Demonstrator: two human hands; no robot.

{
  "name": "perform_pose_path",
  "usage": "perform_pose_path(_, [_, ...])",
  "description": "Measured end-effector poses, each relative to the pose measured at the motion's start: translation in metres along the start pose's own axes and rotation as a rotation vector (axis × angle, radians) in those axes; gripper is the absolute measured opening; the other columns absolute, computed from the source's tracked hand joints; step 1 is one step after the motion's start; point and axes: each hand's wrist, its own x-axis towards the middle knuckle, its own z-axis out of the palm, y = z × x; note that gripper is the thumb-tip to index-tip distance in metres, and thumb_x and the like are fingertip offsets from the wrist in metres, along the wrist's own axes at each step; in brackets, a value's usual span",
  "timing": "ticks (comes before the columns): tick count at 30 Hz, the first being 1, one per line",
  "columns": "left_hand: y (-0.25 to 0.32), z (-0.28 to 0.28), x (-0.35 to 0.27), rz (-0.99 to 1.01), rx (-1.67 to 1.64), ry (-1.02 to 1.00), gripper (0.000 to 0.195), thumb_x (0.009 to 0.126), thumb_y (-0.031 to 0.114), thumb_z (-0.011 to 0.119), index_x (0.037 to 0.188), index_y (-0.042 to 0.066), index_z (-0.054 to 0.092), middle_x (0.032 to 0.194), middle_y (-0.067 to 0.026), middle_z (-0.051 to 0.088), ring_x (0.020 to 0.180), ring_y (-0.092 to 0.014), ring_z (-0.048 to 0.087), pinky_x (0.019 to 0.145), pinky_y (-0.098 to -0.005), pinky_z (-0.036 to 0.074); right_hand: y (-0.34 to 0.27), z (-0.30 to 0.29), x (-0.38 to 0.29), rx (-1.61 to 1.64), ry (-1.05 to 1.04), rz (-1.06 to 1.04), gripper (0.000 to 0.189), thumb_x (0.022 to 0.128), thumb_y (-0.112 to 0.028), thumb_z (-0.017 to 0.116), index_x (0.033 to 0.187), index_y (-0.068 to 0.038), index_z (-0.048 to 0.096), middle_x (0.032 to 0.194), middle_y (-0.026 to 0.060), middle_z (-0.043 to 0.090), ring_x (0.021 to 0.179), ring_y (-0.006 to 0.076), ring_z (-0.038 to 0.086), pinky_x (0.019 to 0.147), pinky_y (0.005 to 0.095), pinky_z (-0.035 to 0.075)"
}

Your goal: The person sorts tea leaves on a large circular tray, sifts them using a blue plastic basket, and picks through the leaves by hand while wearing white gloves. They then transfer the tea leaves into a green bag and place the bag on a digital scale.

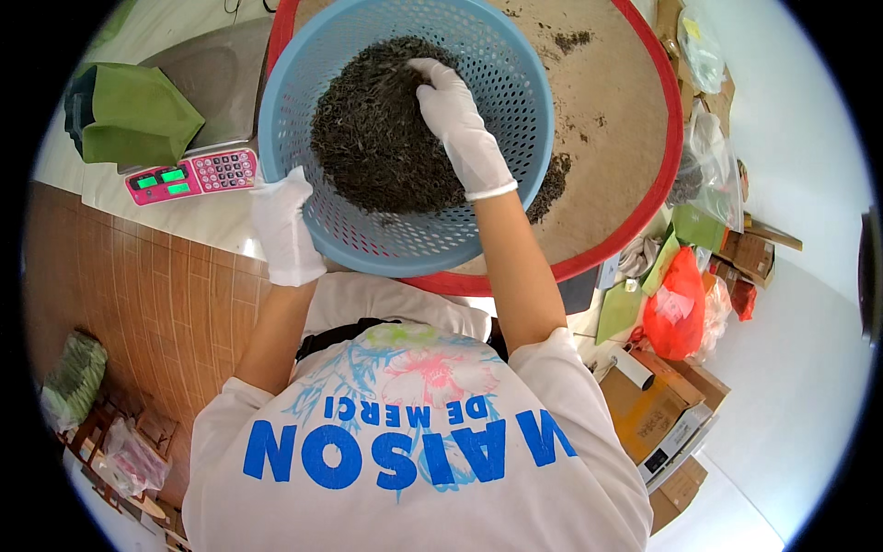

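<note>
A round blue perforated plastic basket [296, 228] holds a heap of dark, dried, twisted leaves [379, 138] that look like loose tea. My left hand [284, 224], in a white glove, grips the basket's rim at its lower left. My right hand [441, 103], gloved too, reaches into the basket with its fingertips in the upper right of the heap; whether they pinch any leaves is hidden. The basket rests over the left part of a large round tan tray with a red cloth rim [672, 124], where more leaf bits [552, 186] lie scattered.
Left of the basket stand a flat metal scale [214, 90] with a pink keypad panel [190, 176] and an open green bag [138, 114]. Cardboard boxes [648, 407], a red plastic bag [676, 303] and clear bags [703, 165] line the right side.
</note>
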Motion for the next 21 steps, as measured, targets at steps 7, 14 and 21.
perform_pose_path(7, [0.007,0.015,-0.002,-0.024,-0.035,0.025,0.011,0.083,0.002,0.053,0.094,-0.002,0.054,0.075,0.0011,0.051,0.066,-0.005,0.045,0.061,-0.0216,0.04,-0.022,-0.039,-0.047,0.12,-0.092,-0.051,0.036,0.085,0.005,0.044,0.11,-0.008,0.066,0.109,0.0178,0.064,0.101,0.0315,0.062,0.092,0.036,0.047])
perform_pose_path(14, [0.005,0.014,0.001,0.059,0.031,0.005,0.014,0.084,0.001,0.053,0.097,-0.002,0.055,0.082,0.0,0.053,0.068,-0.005,0.046,0.062,-0.0222,0.04,0.006,-0.035,-0.053,-0.261,0.077,-0.098,0.04,0.086,0.006,0.043,0.12,-0.006,0.061,0.115,0.0181,0.062,0.108,0.0312,0.059,0.095,0.0358,0.046])
perform_pose_path(21, [0.0,0.013,0.004,0.035,-0.048,0.01,0.024,0.084,0.002,0.055,0.107,-0.003,0.055,0.086,0.0,0.054,0.073,-0.005,0.046,0.067,-0.0214,0.041,-0.005,-0.013,-0.072,-0.159,-0.173,-0.374,0.043,0.078,0.011,0.045,0.105,-0.012,0.069,0.121,0.0179,0.06,0.111,0.0352,0.057,0.098,0.0382,0.045])
